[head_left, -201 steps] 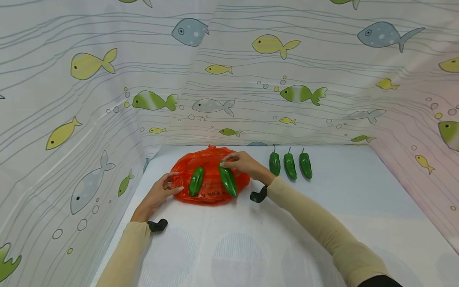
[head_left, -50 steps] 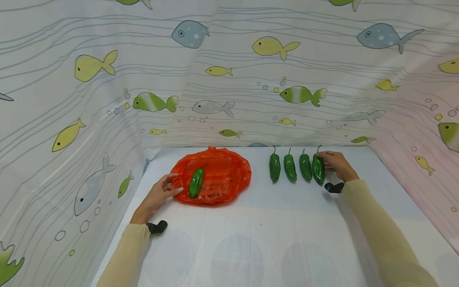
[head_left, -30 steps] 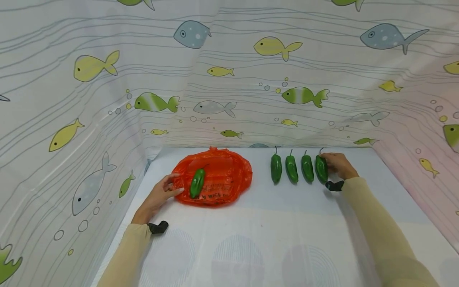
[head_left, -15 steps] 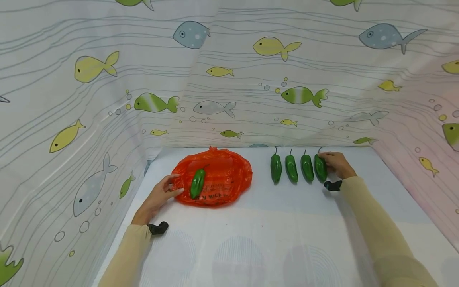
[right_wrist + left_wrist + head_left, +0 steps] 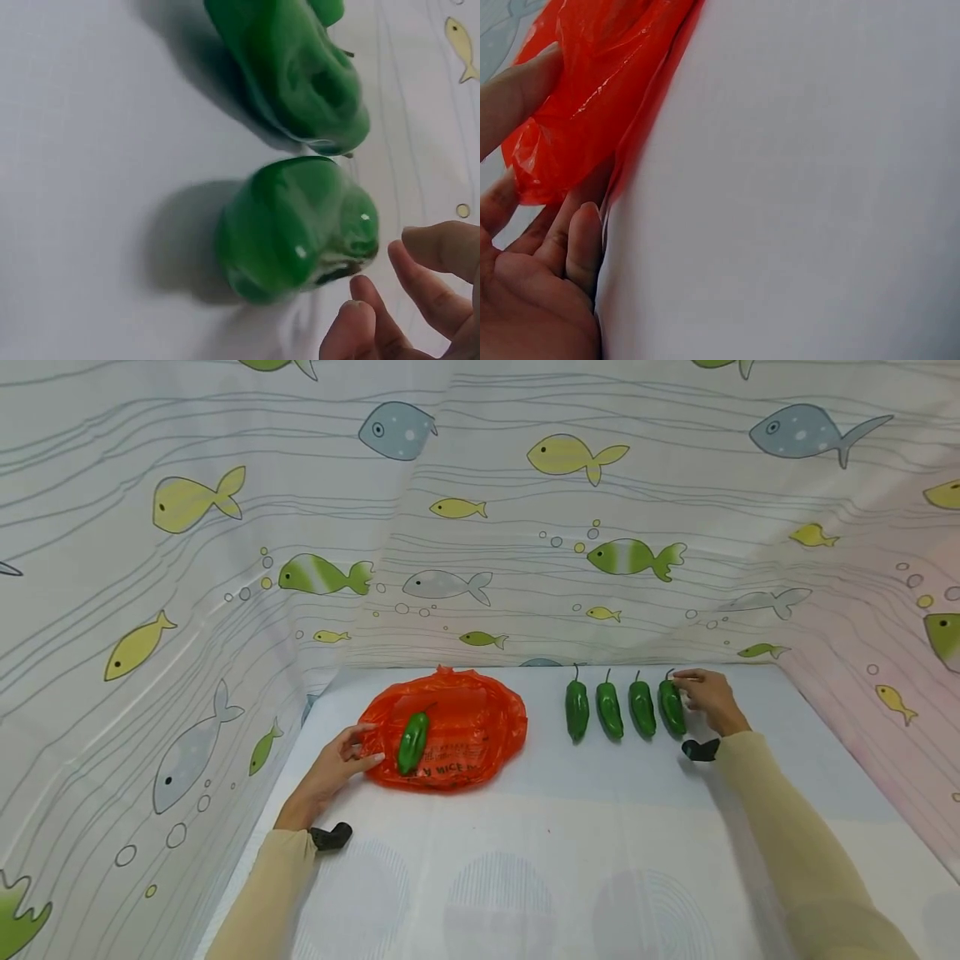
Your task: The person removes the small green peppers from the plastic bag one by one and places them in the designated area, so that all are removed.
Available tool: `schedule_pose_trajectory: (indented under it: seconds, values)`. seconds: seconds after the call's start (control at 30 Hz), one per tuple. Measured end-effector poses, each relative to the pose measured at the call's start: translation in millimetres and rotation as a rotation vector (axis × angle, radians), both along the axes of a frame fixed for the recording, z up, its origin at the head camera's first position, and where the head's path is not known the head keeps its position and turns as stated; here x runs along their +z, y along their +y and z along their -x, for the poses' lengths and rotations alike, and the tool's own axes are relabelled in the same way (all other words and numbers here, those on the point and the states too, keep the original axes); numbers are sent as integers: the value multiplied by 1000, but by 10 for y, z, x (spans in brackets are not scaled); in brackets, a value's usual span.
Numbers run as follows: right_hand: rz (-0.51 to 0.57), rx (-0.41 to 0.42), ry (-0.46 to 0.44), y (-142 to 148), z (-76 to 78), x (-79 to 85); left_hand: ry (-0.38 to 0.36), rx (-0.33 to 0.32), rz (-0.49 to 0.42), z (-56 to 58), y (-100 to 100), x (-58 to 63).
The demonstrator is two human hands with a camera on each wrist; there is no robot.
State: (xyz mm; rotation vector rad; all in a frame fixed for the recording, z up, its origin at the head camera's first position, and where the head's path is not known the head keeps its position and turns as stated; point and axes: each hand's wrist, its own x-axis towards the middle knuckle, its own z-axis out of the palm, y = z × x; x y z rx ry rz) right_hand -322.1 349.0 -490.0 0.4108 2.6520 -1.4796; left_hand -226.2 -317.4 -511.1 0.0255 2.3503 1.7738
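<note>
A green chili pepper (image 5: 413, 743) lies on a red plastic bag (image 5: 468, 727) spread on the table. My left hand (image 5: 330, 772) holds the bag's left edge; in the left wrist view the red film (image 5: 600, 97) sits between thumb and curved fingers. At the right, several more green peppers (image 5: 610, 712) lie side by side in a row, stems toward the back. My right hand (image 5: 710, 697) is beside the rightmost pepper (image 5: 672, 710), near its stem end. In the right wrist view the fingers (image 5: 431, 292) are spread and stand just off that pepper (image 5: 292, 232).
White patterned cloth covers the table (image 5: 495, 877). A fish-print curtain (image 5: 517, 552) rises behind it and along both sides. Black wrist cameras (image 5: 332, 836) sit on both wrists.
My right hand has carried a pepper from the bag to the right end of the row. Just now its fingers have lifted off it. My left hand has stayed put.
</note>
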Motion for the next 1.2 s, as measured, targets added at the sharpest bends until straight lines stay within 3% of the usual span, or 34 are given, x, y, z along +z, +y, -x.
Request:
schedule_pose_trajectory:
  seconds: [0.17, 0.57, 0.9, 1.2]
  values:
    - [-2, 23, 27, -57, -28, 89, 1, -9, -17, -90, 48, 123]
    - [48, 77, 107, -383, -39, 283, -10, 15, 2, 5, -75, -103]
    - [163, 109, 69, -706, -54, 395, 11, 9, 24, 39, -66, -117]
    - [150, 245, 82, -1040, -61, 429, 13, -1, 16, 23, -51, -78]
